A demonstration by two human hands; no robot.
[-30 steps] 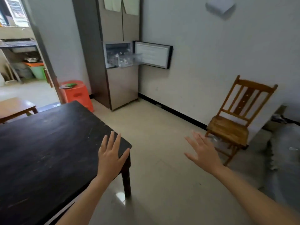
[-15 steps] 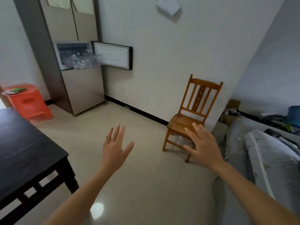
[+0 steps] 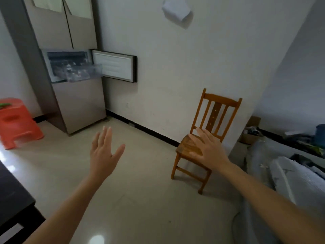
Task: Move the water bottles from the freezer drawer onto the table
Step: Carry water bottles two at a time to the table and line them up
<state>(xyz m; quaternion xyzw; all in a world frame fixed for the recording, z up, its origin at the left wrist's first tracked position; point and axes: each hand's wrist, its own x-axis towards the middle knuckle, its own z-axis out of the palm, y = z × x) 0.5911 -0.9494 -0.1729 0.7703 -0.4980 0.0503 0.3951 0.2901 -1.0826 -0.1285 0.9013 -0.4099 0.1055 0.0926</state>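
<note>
Hands: left hand [image 3: 103, 152] and right hand [image 3: 209, 152] both spread flat, empty
Water bottles [image 3: 76, 74]: in the pulled-out freezer drawer [image 3: 93, 69], upper left of frame
Risk: frosty bottles may slip from bare fingers

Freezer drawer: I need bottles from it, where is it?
Head view, upper left: the drawer sticks out of the fridge at mid-height, just left of its open door, right of the orange stool.

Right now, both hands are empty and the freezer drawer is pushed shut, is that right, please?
Not quite: the head view shows the freezer drawer pulled out, its door swung open; the left hand and right hand are empty.
</note>
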